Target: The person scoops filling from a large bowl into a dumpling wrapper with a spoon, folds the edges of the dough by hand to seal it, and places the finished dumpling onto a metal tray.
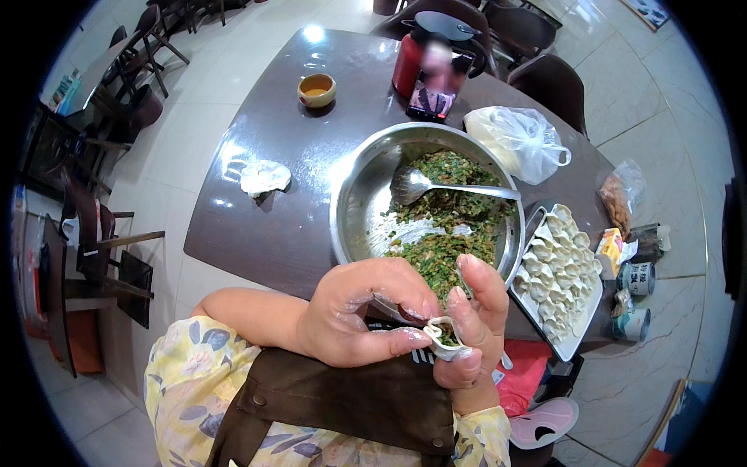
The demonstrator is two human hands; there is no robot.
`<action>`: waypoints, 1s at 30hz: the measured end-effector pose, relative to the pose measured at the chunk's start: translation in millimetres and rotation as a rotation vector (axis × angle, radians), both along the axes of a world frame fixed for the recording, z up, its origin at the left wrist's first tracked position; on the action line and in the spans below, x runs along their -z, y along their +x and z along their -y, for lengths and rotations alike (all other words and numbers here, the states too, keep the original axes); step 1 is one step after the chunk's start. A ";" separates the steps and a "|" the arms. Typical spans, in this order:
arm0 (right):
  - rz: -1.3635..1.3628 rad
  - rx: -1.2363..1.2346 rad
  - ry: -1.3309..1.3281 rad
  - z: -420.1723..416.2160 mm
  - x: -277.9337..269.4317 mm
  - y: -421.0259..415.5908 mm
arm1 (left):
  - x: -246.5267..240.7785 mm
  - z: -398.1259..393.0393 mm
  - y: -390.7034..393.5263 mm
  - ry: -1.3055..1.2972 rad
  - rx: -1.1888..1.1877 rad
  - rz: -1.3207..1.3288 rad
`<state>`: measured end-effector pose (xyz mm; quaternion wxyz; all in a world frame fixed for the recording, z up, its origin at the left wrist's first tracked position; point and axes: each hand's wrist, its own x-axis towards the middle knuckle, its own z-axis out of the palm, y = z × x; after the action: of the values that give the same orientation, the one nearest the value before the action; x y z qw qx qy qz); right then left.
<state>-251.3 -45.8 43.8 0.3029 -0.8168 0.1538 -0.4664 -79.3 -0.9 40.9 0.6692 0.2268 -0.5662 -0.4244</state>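
Between my two hands is a partly pleated dumpling [442, 341], its dough folded at the left and green filling showing in the opening. My left hand [367, 315] pinches its pleated edge between thumb and finger. The dumpling's right side is held in the fingers of my right hand [475, 327]; flour dusts both hands. Just beyond them stands a large stainless steel bowl [344, 204] of chopped green filling [455, 166], partly hidden by my hands. A metal serving spoon [467, 189] rests in it, handle on the right rim. Finished dumplings [557, 271] crowd a white tray [569, 349] to the right.
On the dark table [262, 233] are crumpled white tissue [265, 178], a cup of amber liquid [317, 90] and a smartphone [435, 87] leaning on a red jug [405, 67]. A tied plastic bag [519, 143] lies behind the bowl. Cans [633, 324] stand right of the tray.
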 end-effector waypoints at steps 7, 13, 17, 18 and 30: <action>-0.003 -0.018 -0.011 1.4 0.5 -0.8 | -1.2 2.7 4.0 -0.124 -0.063 0.114; 0.013 -0.012 0.001 0.7 3.5 -0.5 | 0.2 5.7 8.5 -0.202 -0.026 0.233; 0.002 -0.010 0.006 -0.2 3.0 -1.5 | -3.8 7.6 11.5 -0.281 -0.069 0.392; -0.004 -0.013 0.001 -0.2 2.6 -1.8 | -4.2 7.2 11.2 -0.291 -0.086 0.418; 0.064 -0.074 0.076 -4.8 1.2 3.8 | 4.4 15.6 3.1 -0.080 0.082 0.301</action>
<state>-247.5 -41.0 42.6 0.3554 -0.7944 0.1312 -0.4747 -76.2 -16.5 36.6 0.5674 0.2376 -0.6855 -0.3895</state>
